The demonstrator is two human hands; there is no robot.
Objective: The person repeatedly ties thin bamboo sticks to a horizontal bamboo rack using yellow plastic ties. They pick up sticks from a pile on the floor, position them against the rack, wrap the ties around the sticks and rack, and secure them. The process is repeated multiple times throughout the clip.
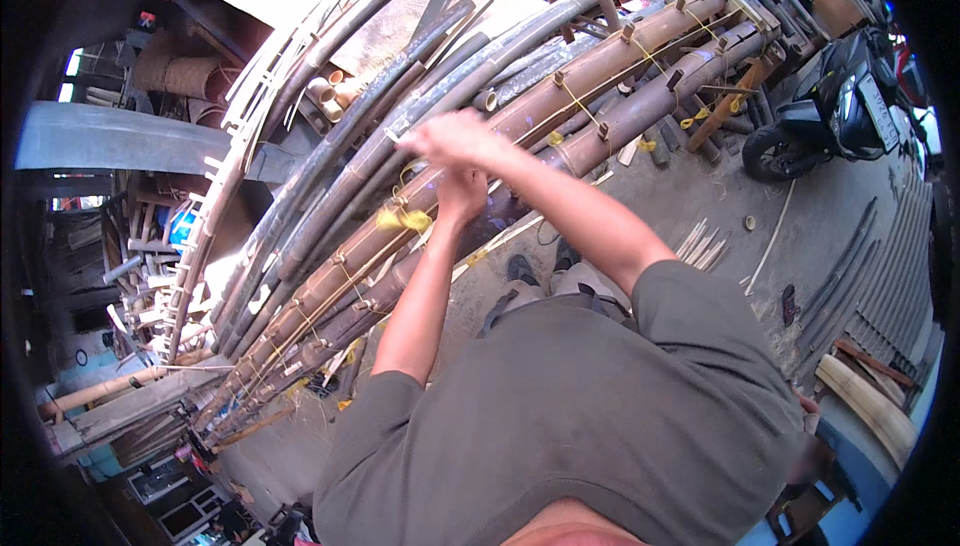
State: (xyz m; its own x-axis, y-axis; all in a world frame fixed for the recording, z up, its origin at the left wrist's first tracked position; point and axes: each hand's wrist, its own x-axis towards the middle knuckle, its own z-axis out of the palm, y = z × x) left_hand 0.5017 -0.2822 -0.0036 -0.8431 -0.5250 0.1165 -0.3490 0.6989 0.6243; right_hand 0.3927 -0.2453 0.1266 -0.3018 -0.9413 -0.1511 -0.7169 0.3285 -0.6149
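Two long brown bamboo poles run side by side in front of me. The farther pole (330, 291) and the nearer pole (620, 118) carry short upright pegs and yellow string ties. My left hand (461, 194) is closed in a fist at the farther pole; what it holds, if anything, is hidden. Just above and beyond it hovers my right hand (450, 138), its fingers smeared by motion. A small light-coloured tip shows at its left side, too blurred to name. A loose bunch of yellow string (403, 218) hangs on the farther pole beside my left hand.
Dark bamboo poles (375, 146) lie stacked beyond the work. A curved bamboo frame with pegs (205, 216) stands left. At right are a parked motorcycle (835, 111), cut bamboo strips (700, 244) and long poles (845, 281) on the ground. A person is partly visible behind me.
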